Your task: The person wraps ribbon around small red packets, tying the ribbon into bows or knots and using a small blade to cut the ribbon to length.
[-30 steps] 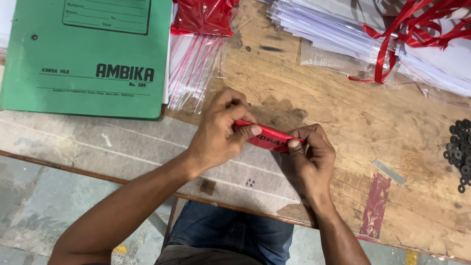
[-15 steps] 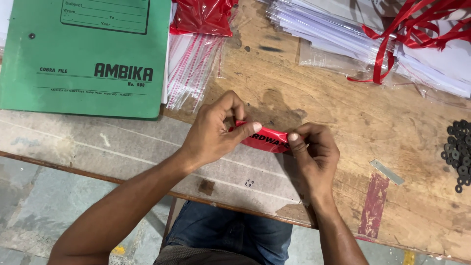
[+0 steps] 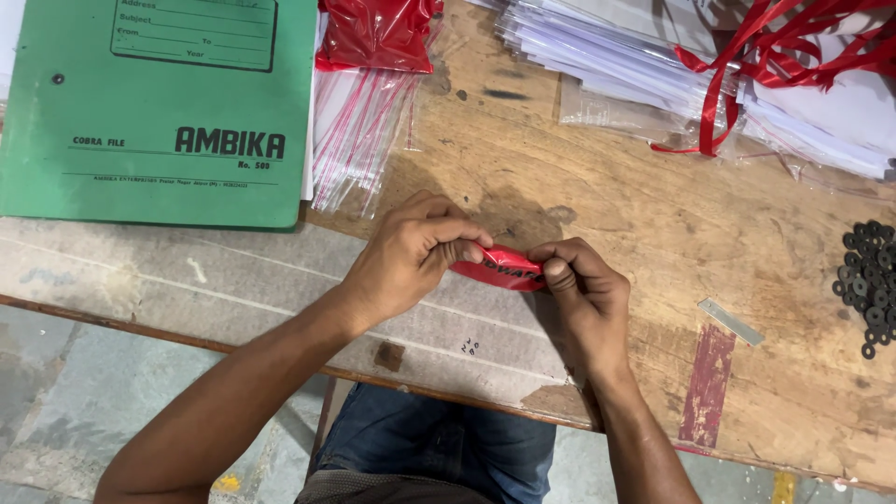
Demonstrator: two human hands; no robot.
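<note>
- The red pouch (image 3: 499,268) sits between both hands, just above the wooden table (image 3: 653,233), near its front edge.
- Its long axis runs left to right, dipping slightly toward the right end; it looks crumpled or folded along that line.
- The left hand (image 3: 411,257) pinches the pouch's left end, fingers curled shut on it, thumb on top.
- The right hand (image 3: 583,294) clamps the right end, thumb pressed over the red film, fingers tucked under.
- Left of the hands, a green file (image 3: 159,112) lies flat, with clear bags (image 3: 359,131) beside it.
- Behind, bare wood opens up before the paper stack (image 3: 616,51) and red ribbon (image 3: 737,65).
- Far right, black washers (image 3: 868,280) cluster well apart, and a metal strip (image 3: 730,321) lies nearer.
- The table edge runs just below the wrists, jeans (image 3: 439,448) showing beneath.
</note>
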